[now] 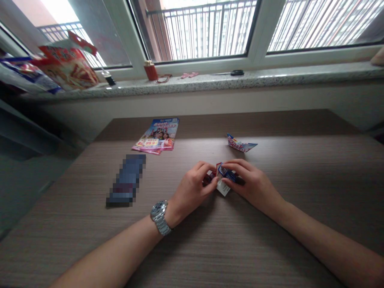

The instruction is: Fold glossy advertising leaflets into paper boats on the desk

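Just above the table, a small folded piece of printed paper (223, 187) is pinched between both hands. It shows blue, red and white patches, and my fingers cover parts of it. My left hand (193, 186), with a metal watch (160, 217) at the wrist, grips its left side between thumb and fingers. On the right side, my right hand (255, 182) is closed on the same paper with thumb and forefinger. Beyond my fingers, a folded paper boat (241, 145) in similar colours lies on the table.
Printed flyers (159, 136) lie stacked at the back left of the table (186, 248). A pixelated dark flat object (126, 180) rests nearer on the left. Along the windowsill (204, 82) are scissors (237, 73), a red container (150, 71) and snack bags (69, 66).
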A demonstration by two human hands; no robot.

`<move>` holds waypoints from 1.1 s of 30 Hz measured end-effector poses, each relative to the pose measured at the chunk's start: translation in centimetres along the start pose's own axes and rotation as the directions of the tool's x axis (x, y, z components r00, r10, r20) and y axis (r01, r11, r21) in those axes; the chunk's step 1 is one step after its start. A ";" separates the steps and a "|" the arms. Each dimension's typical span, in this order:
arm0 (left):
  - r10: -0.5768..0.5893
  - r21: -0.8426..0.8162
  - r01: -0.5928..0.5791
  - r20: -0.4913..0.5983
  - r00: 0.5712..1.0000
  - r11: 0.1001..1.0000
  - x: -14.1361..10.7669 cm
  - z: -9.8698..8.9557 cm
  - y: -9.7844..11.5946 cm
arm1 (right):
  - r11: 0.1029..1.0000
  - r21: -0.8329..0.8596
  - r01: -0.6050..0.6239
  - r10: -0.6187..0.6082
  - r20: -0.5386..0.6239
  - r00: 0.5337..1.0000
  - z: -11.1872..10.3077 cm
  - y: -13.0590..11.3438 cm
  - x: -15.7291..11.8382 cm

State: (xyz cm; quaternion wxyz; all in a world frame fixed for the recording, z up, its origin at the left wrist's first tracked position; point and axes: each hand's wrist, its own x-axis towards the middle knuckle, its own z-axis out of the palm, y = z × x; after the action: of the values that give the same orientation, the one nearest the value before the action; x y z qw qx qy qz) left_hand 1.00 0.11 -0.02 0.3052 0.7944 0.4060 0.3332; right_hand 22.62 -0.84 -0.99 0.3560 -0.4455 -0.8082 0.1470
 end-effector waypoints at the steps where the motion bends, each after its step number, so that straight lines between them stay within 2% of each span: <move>1: 0.000 0.000 0.000 -0.001 1.000 1.000 0.0 0.0 0.0 | 1.000 -0.006 0.007 -0.007 0.012 1.000 0.0 -0.1 0.0; 15: -0.027 0.021 0.028 -0.015 1.000 0.999 0.0 0.1 0.3 | 0.966 -0.222 0.131 -0.112 0.098 0.989 0.2 -0.2 -0.3; 25: -0.017 0.023 0.017 -0.004 1.000 1.000 0.0 0.1 0.2 | 0.969 -0.128 0.211 -0.190 0.159 0.969 0.0 0.1 -0.2; 33: -0.031 0.038 0.031 0.002 1.000 0.999 0.0 0.1 0.1 | 0.973 -0.120 0.198 -0.177 0.165 0.970 0.3 0.7 -0.4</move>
State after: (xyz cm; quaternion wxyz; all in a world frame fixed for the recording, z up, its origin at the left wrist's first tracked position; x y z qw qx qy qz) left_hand 1.10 0.06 -0.03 0.2958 0.7940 0.4241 0.3196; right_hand 23.01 -0.74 -1.77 0.2742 -0.3774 -0.8798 0.0913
